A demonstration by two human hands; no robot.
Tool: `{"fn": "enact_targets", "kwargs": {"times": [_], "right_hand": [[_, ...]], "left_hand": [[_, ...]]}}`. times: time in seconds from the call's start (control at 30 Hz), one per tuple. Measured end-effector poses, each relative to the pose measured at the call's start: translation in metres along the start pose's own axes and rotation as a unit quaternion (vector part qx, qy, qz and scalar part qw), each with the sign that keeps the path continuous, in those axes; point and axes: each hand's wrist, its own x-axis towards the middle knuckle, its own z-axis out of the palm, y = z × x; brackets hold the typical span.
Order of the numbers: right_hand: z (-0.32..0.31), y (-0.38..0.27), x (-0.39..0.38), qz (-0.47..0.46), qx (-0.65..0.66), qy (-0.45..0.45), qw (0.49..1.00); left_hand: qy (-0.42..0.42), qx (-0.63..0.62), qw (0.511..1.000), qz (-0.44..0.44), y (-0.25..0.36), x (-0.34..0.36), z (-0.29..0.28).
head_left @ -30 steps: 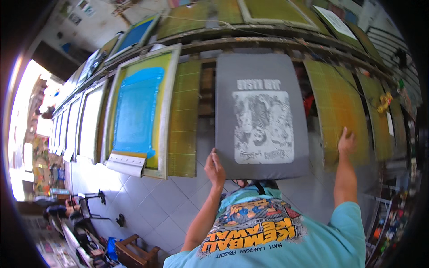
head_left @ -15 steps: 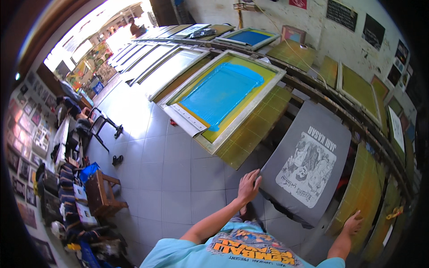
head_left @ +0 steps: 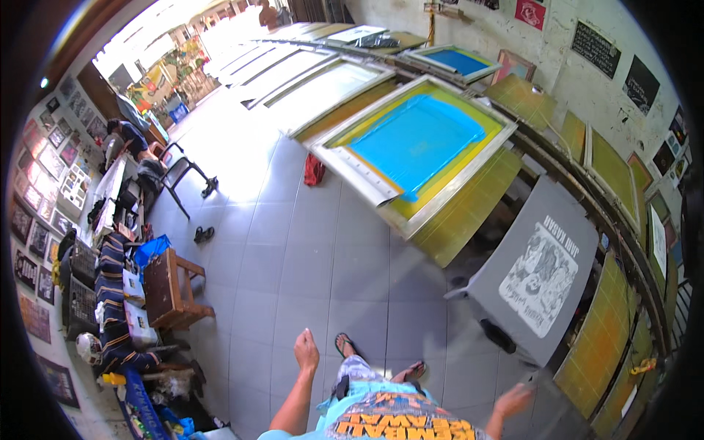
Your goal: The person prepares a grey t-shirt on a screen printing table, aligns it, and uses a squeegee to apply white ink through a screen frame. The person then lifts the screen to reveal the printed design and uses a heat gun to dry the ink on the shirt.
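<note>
My left hand (head_left: 306,350) hangs over the tiled floor at bottom centre, fingers curled and nothing visible in them. My right hand (head_left: 513,400), smeared by motion, is lower right, below a grey printed shirt (head_left: 510,242) stretched on a board and nearest to that board, apart from it. White print with a drawing covers the shirt's middle. To its left a screen frame (head_left: 456,205) holds a blue coated area (head_left: 414,143), a metal squeegee (head_left: 359,172) along its near edge. Beside the shirt on the right lies a yellowish bare board (head_left: 590,330).
More frames (head_left: 308,88) line the long rack toward the bright doorway, where a person (head_left: 268,15) is. On the left are another person (head_left: 134,143), a black chair (head_left: 180,172), a wooden stool (head_left: 165,290) and loose sandals (head_left: 204,235). A red cloth (head_left: 314,169) lies under the rack.
Both my hands have drawn back and down from the shirt board and the board beside it. The view has turned toward the aisle, showing more floor and my sandalled feet.
</note>
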Motion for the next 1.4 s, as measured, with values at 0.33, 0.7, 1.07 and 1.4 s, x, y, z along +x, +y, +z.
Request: {"fn": "enact_targets", "kwargs": {"times": [0.33, 0.7, 1.07, 1.4], "right_hand": [[0.172, -0.253, -0.221, -0.145, 0.001, -0.583, 0.799], [0.199, -0.556, -0.331, -0.249, -0.132, -0.384, 0.879], [0.367, -0.671, -0.399, -0.022, -0.182, -0.588, 0.788], [0.511, -1.106, -0.51, -0.407, -0.01, -0.592, 0.695]], "left_hand": [[0.05, -0.131, 0.99, -0.025, -0.102, 0.12, -0.122], [0.034, -0.212, 0.977, -0.017, -0.102, 0.311, -0.198], [0.007, -0.222, 0.972, -0.075, -0.167, 0.572, -0.237], [0.093, -0.297, 0.93, -0.196, -0.228, 0.757, -0.234]]}}
